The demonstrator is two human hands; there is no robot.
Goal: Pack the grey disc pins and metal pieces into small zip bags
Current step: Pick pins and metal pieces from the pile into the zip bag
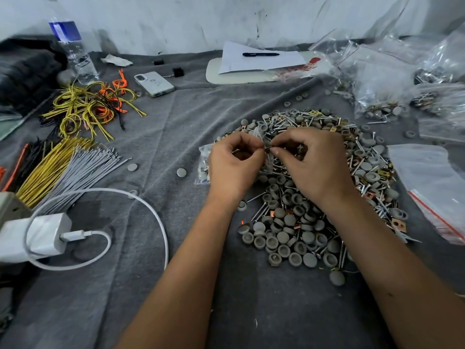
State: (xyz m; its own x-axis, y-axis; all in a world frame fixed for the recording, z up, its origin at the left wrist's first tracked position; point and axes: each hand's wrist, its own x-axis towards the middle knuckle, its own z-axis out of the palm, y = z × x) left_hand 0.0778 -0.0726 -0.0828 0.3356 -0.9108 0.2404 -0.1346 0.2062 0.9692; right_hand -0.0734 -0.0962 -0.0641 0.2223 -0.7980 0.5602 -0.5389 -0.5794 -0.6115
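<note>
Grey cloth (pixel 176 127) covers the whole work surface, backed by a scuffed white wall (pixel 176 18). Right of the cloth's centre I see the pile (pixel 317 197) of grey disc pins, screws and copper-coloured metal pieces. Over the pile's far-left part my left hand (pixel 234 167) and right hand (pixel 317 162) meet, fingertips almost touching. Both have fingers curled, thumb and forefinger pinching the top of a small zip bag (pixel 205 163), which lies under the left hand at the pile's left edge with some parts already inside; a small dark piece sits right at the pinch, and I cannot tell what it is. Two loose discs (pixel 181 172) lie on the cloth just left of the bag. Empty bags (pixel 427 182) lie by the right edge, filled bags (pixel 392 96) in the far-right corner. Towards the left edge are wires (pixel 88 104), grey ties (pixel 85 170), a charger (pixel 42 235) with its white cable, a phone (pixel 154 83) and a bottle (pixel 73 51). Paper with a pen (pixel 261 54) lies at the far edge
</note>
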